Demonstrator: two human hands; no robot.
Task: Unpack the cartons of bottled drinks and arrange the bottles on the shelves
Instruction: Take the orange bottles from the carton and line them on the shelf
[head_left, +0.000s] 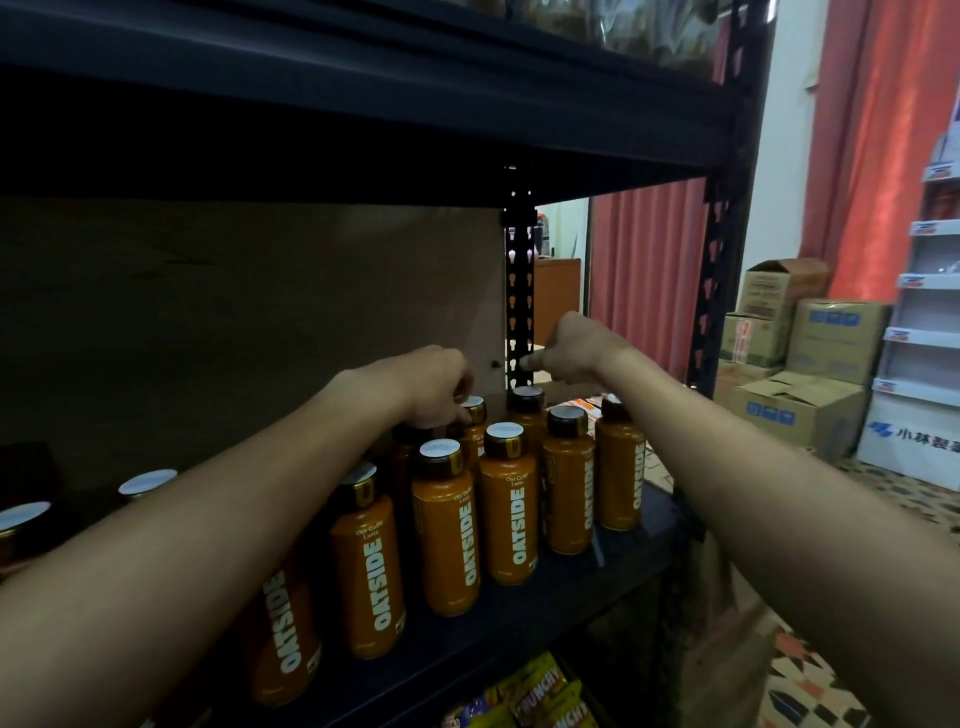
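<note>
Several orange Oatside bottles (506, 512) with white caps stand in rows on the dark shelf board (602, 582). My left hand (434, 384) reaches to the back row, and its curled fingers grip the cap of a rear bottle (475, 415). My right hand (569, 348) hovers just above another back-row bottle (525, 402), its fingers curled and nothing visible in them. More capped bottles (148, 480) stand in shadow at the left, partly hidden by my left forearm.
The black upper shelf (363, 130) hangs low overhead, and a perforated upright (519, 291) stands behind the bottles. Brown cartons (800, 415) are stacked on the floor at the right beside a white display rack (924, 322). Yellow snack packs (545, 691) fill the shelf below.
</note>
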